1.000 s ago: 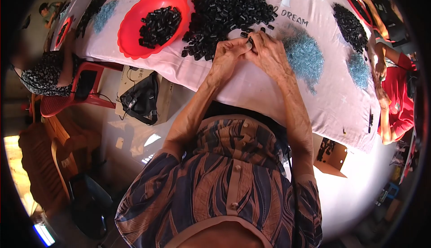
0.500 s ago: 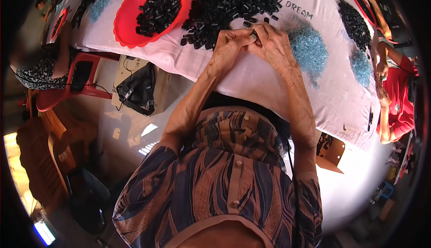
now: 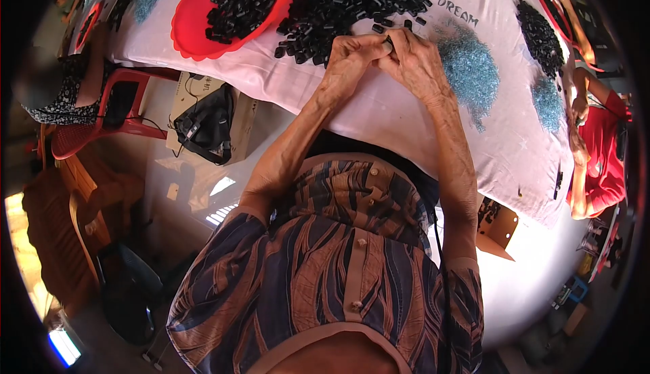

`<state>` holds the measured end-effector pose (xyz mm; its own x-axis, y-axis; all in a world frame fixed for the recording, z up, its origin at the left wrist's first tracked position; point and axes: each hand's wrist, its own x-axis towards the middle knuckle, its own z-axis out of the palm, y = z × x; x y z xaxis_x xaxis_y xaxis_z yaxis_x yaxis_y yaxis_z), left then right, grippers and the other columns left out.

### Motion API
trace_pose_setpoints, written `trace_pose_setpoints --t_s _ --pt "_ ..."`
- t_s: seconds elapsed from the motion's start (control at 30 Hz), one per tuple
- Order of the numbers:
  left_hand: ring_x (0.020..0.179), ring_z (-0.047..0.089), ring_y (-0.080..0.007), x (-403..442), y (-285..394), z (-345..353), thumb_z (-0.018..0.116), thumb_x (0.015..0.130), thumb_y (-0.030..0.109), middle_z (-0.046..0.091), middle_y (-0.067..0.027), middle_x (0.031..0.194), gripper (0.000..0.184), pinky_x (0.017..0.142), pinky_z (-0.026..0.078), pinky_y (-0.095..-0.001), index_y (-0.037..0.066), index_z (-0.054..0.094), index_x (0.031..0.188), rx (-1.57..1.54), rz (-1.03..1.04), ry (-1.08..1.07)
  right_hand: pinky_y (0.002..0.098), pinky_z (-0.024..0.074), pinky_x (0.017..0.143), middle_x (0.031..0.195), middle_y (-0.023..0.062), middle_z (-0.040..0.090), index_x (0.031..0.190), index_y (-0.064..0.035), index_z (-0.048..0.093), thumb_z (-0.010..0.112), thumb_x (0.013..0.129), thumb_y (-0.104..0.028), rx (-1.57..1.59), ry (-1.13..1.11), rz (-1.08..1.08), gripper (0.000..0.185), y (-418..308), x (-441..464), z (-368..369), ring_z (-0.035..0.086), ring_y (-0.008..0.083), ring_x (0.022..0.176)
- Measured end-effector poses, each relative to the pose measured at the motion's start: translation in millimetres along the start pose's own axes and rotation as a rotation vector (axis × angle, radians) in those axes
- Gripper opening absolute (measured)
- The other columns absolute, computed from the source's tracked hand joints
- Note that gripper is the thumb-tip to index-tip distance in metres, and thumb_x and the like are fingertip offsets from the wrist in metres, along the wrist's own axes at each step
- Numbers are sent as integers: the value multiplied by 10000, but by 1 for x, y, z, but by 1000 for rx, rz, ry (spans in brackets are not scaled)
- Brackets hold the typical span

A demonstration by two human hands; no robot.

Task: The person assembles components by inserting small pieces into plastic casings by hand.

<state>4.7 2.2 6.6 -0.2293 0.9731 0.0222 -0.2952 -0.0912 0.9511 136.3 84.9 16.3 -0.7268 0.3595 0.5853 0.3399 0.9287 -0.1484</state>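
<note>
My left hand (image 3: 351,62) and my right hand (image 3: 416,66) meet at the fingertips over the pink cloth, with fingers closed together. A small dark piece shows between them, mostly hidden by the fingers. Just beyond my hands lies a large pile of short black cylinders (image 3: 352,1). To its left, a red scalloped basin (image 3: 191,25) holds more black pieces (image 3: 240,9). Right of my right hand is a heap of thin bluish clear pieces (image 3: 468,69).
Another person in red (image 3: 604,154) works at the right edge near a second black pile (image 3: 539,35). At left, a person in patterned clothing sits by a red chair (image 3: 125,106). Below the cloth stand cartons (image 3: 497,228), one with a black bag (image 3: 206,127).
The view has shifted, so the basin and piles sit higher in the picture. My hands stay together at the fingertips, with small finger movements.
</note>
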Motion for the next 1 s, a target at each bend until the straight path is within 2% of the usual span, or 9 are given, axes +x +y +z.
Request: trace_pose_setpoints --t_s 0.07,0.13,0.47,0.8,0.97,1.0 --pt "670 514 -39 1 -4 -2 576 847 90 631 15 728 181 613 412 -202 -28 713 864 -26 4 20 367 548 537 768 138 605 871 -31 483 698 727 -160 -17 12 -16 289 0 -1 1 655 279 654" --pt "739 525 -63 1 -5 -6 599 864 110 639 -2 817 229 686 408 -208 -23 699 1021 10 7 -18 363 550 538 774 144 607 873 -31 485 700 729 -165 -20 1 -4 292 -1 -1 -1 657 279 657" --pt "716 520 -63 2 -3 -4 604 856 90 638 -3 806 221 661 406 -208 -26 700 1018 71 -5 -3 379 557 569 804 167 613 904 -24 489 714 744 -227 -28 -20 44 343 -1 -2 1 662 302 683" --pt "702 541 -62 1 -5 -2 598 850 62 655 -10 801 214 662 428 -208 -36 699 1011 51 50 15 399 544 590 779 204 625 871 4 508 697 755 -213 24 -76 142 310 -5 -2 -2 656 335 699" --pt "709 560 -68 1 -7 -3 592 855 56 669 -19 816 208 677 447 -209 -34 700 1009 112 79 11 390 544 594 778 188 626 877 15 541 707 750 -235 -38 -50 74 326 1 -5 1 659 323 691" --pt "692 531 -52 2 -7 -2 592 853 47 651 3 787 202 645 432 -198 -22 707 1004 112 83 22 390 544 594 778 188 626 877 15 541 707 750 -235 -39 -48 74 326 1 -4 2 659 323 691"
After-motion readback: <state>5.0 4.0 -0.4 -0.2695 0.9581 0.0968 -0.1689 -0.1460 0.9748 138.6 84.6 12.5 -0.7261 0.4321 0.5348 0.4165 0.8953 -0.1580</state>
